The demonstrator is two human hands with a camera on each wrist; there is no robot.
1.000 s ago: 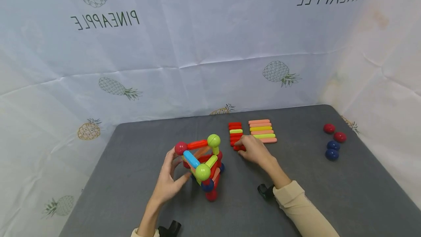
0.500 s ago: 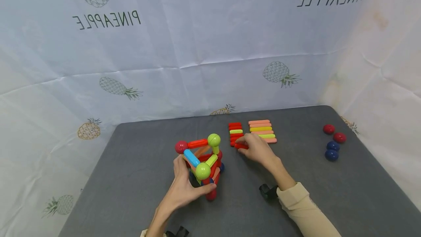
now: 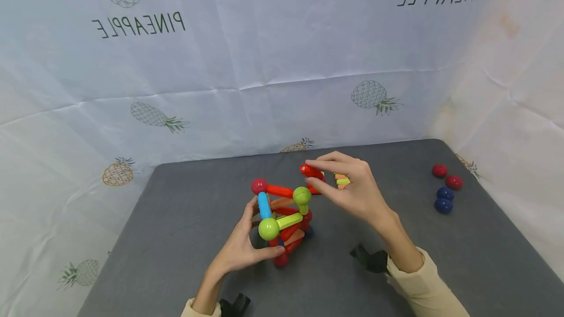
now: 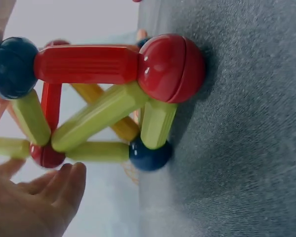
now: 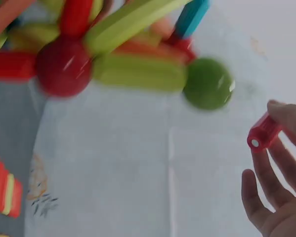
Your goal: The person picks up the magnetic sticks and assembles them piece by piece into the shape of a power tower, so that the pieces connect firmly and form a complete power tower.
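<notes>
My left hand (image 3: 240,243) grips a frame of magnetic sticks and balls (image 3: 288,221) from its left side, thumb across the front and fingers behind. A green ball (image 3: 269,229), another green ball (image 3: 302,195) and a red ball (image 3: 259,186) form its top corners, joined by blue, red and yellow-green sticks. In the left wrist view, a lower red ball (image 4: 171,68) is at the grey table, and the fingertips (image 4: 76,180) are right at a smaller red ball. My right hand (image 3: 359,190) pinches a red magnetic stick (image 3: 311,170) above the table, its pale end facing the frame.
Behind the right hand lie red sticks (image 3: 314,190) and a row of yellow and orange sticks (image 3: 341,180), both partly hidden. Loose red balls (image 3: 454,182) and blue balls (image 3: 443,205) sit at the right of the grey table (image 3: 185,209). A pineapple-print cloth (image 3: 264,126) hangs behind.
My right hand has picked the red stick off the table and raised it. The left hand has closed round the frame, which has turned and shifted slightly right.
</notes>
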